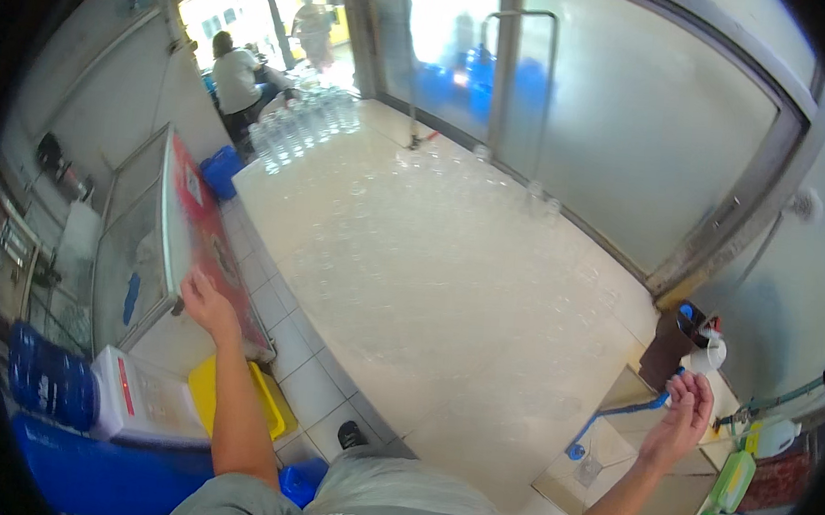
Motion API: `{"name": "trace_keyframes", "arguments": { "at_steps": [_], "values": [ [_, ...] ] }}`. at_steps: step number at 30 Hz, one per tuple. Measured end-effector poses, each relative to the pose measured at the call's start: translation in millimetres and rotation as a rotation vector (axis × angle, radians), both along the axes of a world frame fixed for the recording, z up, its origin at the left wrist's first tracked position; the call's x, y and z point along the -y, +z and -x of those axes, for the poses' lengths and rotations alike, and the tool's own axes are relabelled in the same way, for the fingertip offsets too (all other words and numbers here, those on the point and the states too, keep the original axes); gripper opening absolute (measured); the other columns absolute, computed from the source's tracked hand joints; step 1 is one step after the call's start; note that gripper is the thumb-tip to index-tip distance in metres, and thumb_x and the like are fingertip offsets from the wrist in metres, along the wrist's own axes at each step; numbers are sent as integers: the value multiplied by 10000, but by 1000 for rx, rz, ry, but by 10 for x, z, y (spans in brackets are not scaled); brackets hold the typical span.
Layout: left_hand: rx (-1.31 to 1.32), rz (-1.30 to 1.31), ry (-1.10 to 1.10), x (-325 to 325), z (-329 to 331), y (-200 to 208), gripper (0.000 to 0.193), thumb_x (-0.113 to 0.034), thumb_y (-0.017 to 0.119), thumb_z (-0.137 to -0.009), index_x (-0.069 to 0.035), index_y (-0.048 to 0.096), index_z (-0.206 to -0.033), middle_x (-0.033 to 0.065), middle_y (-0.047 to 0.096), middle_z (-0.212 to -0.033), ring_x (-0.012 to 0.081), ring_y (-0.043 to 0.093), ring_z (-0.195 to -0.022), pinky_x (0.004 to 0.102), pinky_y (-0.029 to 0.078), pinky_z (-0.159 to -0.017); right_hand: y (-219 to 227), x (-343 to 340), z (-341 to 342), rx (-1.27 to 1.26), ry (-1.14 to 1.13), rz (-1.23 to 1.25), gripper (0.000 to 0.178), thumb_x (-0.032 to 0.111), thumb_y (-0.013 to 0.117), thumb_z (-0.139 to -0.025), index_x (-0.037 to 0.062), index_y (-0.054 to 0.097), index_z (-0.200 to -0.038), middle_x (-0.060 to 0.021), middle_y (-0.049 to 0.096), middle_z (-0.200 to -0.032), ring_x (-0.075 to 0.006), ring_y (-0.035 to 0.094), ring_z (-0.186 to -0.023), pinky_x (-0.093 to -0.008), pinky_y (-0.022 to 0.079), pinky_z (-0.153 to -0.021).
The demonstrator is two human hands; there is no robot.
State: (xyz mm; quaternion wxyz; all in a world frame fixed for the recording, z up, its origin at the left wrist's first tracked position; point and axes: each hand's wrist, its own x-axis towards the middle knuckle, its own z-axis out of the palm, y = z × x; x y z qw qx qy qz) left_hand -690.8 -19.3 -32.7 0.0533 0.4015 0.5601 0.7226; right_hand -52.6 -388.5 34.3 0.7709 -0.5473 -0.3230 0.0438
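Clear plastic bottles (pixel 307 124), one cluster: upright, close-ranked, at the far left corner of the pale worktop (pixel 288 214). Further clear shapes across its middle, probably more bottles; too washed out to count.
Left hand (pixel 209 304): loosely open, nothing visible in it, by the red-sided freezer (pixel 198 211); contact cannot be told.
Right hand (pixel 688 416): fingers slightly curled, apparently empty, beside the blue hose (pixel 644 405); contact likewise uncertain.
Handling note: bottles look light and easily toppled; best approached slowly, hands clear of neighbours, gripped gently around the body.
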Motion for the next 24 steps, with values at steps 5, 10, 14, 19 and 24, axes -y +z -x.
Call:
{"name": "trace_keyframes", "arguments": {
  "at_steps": [5, 10, 14, 19, 24],
  "values": [
    [124, 1297, -24, 600, 1350, -2560, 402, -323, 515, -1049, -2, 639, -1258, 187, 706, -1076, 349, 685, -952, 476, 553, -828, 449, -1079, 2454, 241, 1031, 257, 298, 106, 649, -978, -19, 669, -1248, -163, 692, -1181, -262, 681, -1067, -392, 553, -943],
    [-1297, 1086, -695, 593, 1094, -3730, 308, -241, 666, -955, -12, 701, -1158, 128, 711, -864, 258, 657, -724, 446, 539, -664, 293, -1845, 5120, 667, 1690, 309, 258, 125, 644, -988, -28, 690, -1191, -205, 704, -1082, -362, 696, -1001, -426, 544, -916],
    [11, 1277, -475, 406, 1348, -3265, 399, -303, 605, -980, 16, 699, -1201, 200, 751, -1004, 339, 731, -939, 487, 551, -787, 329, -1820, 6358, 827, 1925, 258, 215, 124, 605, -998, -47, 701, -1087, -230, 708, -1009, -365, 693, -944, -446, 527, -890],
    [-133, 1395, -294, 319, 2293, -2759, 442, -357, 635, -951, -1, 739, -1192, 255, 703, -1266, 428, 683, -1177, 493, 559, -976, 500, -1999, 6992, 615, 2079, 296, 242, 127, 529, -1041, -43, 683, -1119, -221, 708, -1004, -344, 706, -954, -419, 532, -894],
    [19, 1306, -278, 142, 2798, -2559, 421, -373, 618, -960, -40, 738, -1188, 203, 707, -1283, 422, 651, -1215, 482, 523, -1022, 583, -2206, 7708, 689, 1949, 481, 297, 172, 524, -1073, -55, 675, -1189, -246, 712, -1111, -381, 702, -1061, -426, 555, -947]
  ]
}}
